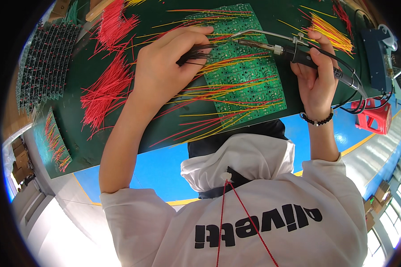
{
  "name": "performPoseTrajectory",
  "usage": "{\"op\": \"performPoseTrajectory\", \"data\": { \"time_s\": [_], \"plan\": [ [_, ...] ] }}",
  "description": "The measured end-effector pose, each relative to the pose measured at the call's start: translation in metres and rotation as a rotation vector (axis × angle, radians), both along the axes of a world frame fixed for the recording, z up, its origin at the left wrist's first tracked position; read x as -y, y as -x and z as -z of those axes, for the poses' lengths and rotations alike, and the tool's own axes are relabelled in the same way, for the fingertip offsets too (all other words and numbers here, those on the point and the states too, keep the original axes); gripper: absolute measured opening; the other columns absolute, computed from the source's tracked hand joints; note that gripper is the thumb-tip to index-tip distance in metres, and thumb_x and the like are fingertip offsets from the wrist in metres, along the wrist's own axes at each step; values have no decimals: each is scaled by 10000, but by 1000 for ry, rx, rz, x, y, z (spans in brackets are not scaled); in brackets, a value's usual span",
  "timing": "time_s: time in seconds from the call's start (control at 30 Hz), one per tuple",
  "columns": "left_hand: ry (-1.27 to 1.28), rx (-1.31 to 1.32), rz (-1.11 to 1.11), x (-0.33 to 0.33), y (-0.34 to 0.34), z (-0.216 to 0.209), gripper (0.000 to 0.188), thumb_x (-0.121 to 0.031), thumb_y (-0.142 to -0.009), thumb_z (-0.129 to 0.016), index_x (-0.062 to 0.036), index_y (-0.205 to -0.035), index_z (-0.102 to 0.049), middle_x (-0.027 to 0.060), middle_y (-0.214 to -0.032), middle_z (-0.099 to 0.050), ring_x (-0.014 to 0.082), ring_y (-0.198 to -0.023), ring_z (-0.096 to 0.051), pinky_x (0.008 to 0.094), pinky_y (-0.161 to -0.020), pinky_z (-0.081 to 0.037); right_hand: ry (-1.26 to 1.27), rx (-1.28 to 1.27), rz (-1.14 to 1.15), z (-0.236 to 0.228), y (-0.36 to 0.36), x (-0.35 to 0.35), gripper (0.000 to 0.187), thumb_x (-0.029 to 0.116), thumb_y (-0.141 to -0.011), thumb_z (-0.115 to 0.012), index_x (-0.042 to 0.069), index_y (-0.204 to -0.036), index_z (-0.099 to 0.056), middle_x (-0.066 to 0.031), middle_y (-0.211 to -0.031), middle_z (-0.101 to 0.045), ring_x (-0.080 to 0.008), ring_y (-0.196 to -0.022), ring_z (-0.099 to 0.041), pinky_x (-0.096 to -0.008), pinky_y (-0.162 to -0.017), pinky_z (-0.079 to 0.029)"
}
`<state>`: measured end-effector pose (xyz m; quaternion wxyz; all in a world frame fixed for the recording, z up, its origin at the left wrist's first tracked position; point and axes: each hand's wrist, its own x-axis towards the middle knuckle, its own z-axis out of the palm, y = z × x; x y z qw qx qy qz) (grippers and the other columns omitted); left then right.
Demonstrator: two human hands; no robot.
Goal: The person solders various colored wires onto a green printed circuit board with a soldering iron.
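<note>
A green circuit board panel (249, 89) lies on the table under both hands, with rows of red and yellow wires (227, 91) sticking out past its left edge. My left hand (169, 62) is closed around a bundle of thin black wires (195, 55), its fingertips over the panel's left side. My right hand (316, 73) grips a soldering iron (298, 55) with a bent metal feed tube (267, 32) clamped to it. The iron's tip and the tube's end come close together above the panel, near the black wire ends. Whether the tip touches the board is too small to tell.
Heaps of red wires (104, 91) lie left of my left arm. Stacked wired boards (47, 62) stand farther left. Yellow and red wires (332, 33) lie at the back right, before a blue soldering station (376, 55). A red stool (375, 116) stands beyond the table's right edge.
</note>
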<state>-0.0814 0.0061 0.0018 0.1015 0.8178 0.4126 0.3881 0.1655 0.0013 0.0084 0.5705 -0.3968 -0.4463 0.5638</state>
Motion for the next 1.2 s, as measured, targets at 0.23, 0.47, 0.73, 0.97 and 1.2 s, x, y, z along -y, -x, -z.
{"op": "performPoseTrajectory", "data": {
  "time_s": [0.23,0.47,0.73,0.97,1.2],
  "plan": [
    [38,112,5,1,-1,-9,131,58,-707,-622,1,-815,-573,99,-953,-642,75,-686,-573,177,-583,-472,53,21,2,-2,-6,-1,328,137,-845,-359,-2,-1135,-421,55,-410,-240,-45,-384,-214,-219,-503,-283],
    [82,54,43,-5,-3,-5,148,79,-683,-630,11,-798,-566,149,-936,-638,97,-694,-582,169,-552,-462,44,47,-13,-1,-11,0,401,189,-831,-379,-30,-1165,-340,48,-382,-288,-57,-364,-323,-240,-601,-402],
    [149,-28,73,-8,3,-3,126,69,-693,-624,28,-791,-557,192,-914,-636,200,-736,-629,207,-614,-482,76,-59,-110,6,-26,4,465,182,-838,-387,-56,-1208,-234,31,-384,-347,-147,-552,-555,-378,-884,-407],
    [143,2,107,-11,1,0,119,58,-706,-626,43,-789,-542,236,-916,-624,211,-722,-635,212,-619,-484,97,4,-45,-2,-20,3,521,191,-813,-419,-71,-1216,-217,31,-384,-363,-150,-549,-570,-380,-914,-401],
    [167,31,137,-11,2,1,133,48,-720,-631,54,-811,-534,263,-918,-614,228,-742,-638,214,-624,-486,88,-72,-104,2,-23,4,573,213,-799,-442,-71,-1239,-208,16,-403,-389,-150,-576,-572,-396,-893,-424]
  ]
}}
